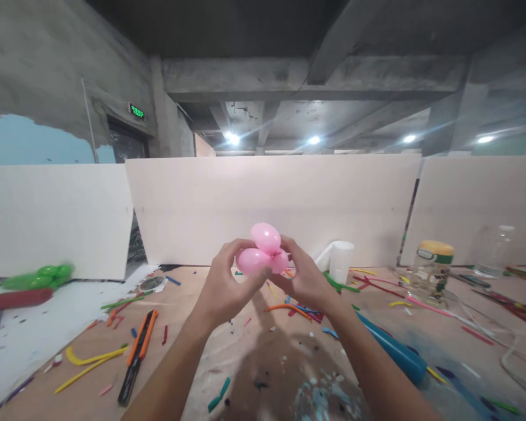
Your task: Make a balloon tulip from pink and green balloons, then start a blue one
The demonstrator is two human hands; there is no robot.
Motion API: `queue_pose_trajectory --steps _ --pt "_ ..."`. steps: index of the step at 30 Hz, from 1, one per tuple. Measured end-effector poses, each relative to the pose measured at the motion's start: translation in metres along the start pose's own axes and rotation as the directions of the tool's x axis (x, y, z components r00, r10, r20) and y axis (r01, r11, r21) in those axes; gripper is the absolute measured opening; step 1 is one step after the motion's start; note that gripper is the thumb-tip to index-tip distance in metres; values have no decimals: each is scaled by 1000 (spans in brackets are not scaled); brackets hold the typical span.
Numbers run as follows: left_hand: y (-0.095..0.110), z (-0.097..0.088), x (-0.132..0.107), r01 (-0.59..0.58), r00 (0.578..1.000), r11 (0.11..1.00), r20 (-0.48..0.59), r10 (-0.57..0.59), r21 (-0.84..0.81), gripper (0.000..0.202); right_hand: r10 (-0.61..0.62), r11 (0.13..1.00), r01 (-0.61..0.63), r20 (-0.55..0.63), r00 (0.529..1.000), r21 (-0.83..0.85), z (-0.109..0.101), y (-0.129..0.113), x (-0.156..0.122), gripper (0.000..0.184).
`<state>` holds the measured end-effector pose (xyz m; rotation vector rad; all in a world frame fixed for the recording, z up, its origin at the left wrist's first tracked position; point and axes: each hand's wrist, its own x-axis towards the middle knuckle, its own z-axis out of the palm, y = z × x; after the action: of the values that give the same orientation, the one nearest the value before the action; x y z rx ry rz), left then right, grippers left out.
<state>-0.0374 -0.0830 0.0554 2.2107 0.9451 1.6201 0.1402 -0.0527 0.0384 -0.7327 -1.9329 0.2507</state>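
A pink twisted balloon (265,237) with several rounded bubbles is held up above the table, in front of the white board. My left hand (230,280) grips its left bubble, thumb in front and fingers behind. On the other side, my right hand (304,275) is closed on the right bubble near the twist, its fingertips meeting the left thumb. Part of the balloon is covered by my fingers. Below both hands, an orange uninflated balloon (289,309) lies among coloured scraps.
An orange and black utility knife (139,354) lies left. To the right are a blue balloon pump (394,348), a paper roll (342,262), a yellow-lidded bottle (433,272) and a clear bottle (497,251). Green balloons (48,276) and a red balloon (20,298) sit far left. White boards (272,199) stand behind.
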Motion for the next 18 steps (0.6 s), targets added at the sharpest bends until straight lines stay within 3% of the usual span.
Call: queue_pose_trajectory --steps 5,8,12,15,18 --pt "1 1 -3 -128 992 988 10 127 88 33 68 990 -72 36 997 120 -12 -23 -4 67" --pt "6 -2 -3 -213 977 958 46 208 192 32 90 963 -111 94 992 247 -13 -18 -4 77" --pt "8 0 -4 -294 953 912 160 257 286 34 121 864 -167 126 985 475 -11 -8 -1 72" --pt "5 6 -5 -334 935 887 234 268 317 35 244 901 -234 18 970 366 -9 -11 -1 61" --pt "2 9 -6 -324 941 881 214 262 344 33 249 931 -230 -33 968 284 -8 -19 -2 52"
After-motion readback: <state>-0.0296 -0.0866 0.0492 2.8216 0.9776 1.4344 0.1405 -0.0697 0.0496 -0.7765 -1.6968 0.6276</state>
